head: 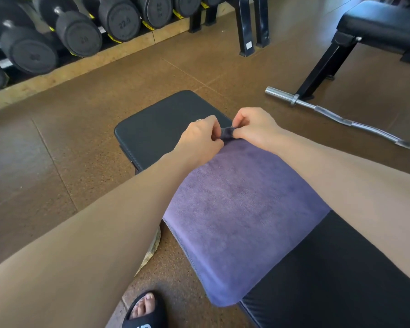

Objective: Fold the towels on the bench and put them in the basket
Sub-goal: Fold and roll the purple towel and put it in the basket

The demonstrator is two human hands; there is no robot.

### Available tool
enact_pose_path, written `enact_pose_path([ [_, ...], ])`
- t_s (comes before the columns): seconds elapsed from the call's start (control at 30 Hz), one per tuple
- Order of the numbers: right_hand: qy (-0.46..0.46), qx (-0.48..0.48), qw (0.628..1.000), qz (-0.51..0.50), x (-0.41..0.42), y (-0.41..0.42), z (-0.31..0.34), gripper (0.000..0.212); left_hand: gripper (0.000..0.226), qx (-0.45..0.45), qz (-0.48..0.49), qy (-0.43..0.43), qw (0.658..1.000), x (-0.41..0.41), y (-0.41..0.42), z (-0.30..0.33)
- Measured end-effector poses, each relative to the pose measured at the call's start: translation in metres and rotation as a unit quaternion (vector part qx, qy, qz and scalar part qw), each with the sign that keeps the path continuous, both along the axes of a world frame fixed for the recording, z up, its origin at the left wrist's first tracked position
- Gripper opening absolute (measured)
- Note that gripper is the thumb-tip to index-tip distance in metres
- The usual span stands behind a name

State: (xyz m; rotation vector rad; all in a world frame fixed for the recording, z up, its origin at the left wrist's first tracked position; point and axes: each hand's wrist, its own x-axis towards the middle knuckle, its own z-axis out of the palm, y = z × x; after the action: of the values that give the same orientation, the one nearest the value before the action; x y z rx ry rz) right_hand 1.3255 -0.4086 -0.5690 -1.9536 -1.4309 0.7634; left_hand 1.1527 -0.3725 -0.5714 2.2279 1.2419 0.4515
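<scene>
Both hands meet at the far edge of a purple towel [242, 209] spread across a black padded bench [159, 129]. The left hand [200, 136] and the right hand [253, 129] have their fingers curled in tight, each pinching the same small bunched bit of the towel's far edge, which sticks up dark between the two thumbs. From that pinch the towel runs back toward the person, lying flat over the bench top and draping down over its left side, where a stitched hem shows. Beyond the pinch the bench pad lies bare to its rounded end. Below and to the left of the grip, on the brown floor [57, 150], a woven rim [152, 249] pokes out from behind the left forearm; it may be a basket, but too little shows to tell that, or what it holds. Nearer still on that side is a foot in a black slide sandal [145, 311]. Right of the grip a chrome curl bar [341, 117] lies on the floor beside a second bench [376, 27], and far off to the upper left stands a rack of dumbbells [76, 31].
</scene>
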Motion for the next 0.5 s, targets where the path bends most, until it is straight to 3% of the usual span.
enact_pose_path([
  [0.13,0.020,-0.003,1.000,0.019,0.001,-0.018,0.010,0.012,0.021,0.034,-0.013,-0.039,0.999,-0.003,-0.021,0.012],
  [0.3,0.079,-0.025,0.996,0.042,-0.001,-0.048,0.031,0.012,0.023,-0.002,-0.019,-0.106,0.994,-0.014,-0.058,0.028],
  [0.5,0.138,0.026,0.988,0.071,-0.010,-0.094,0.059,0.009,0.032,0.029,-0.021,-0.163,0.986,-0.028,-0.107,0.045],
])
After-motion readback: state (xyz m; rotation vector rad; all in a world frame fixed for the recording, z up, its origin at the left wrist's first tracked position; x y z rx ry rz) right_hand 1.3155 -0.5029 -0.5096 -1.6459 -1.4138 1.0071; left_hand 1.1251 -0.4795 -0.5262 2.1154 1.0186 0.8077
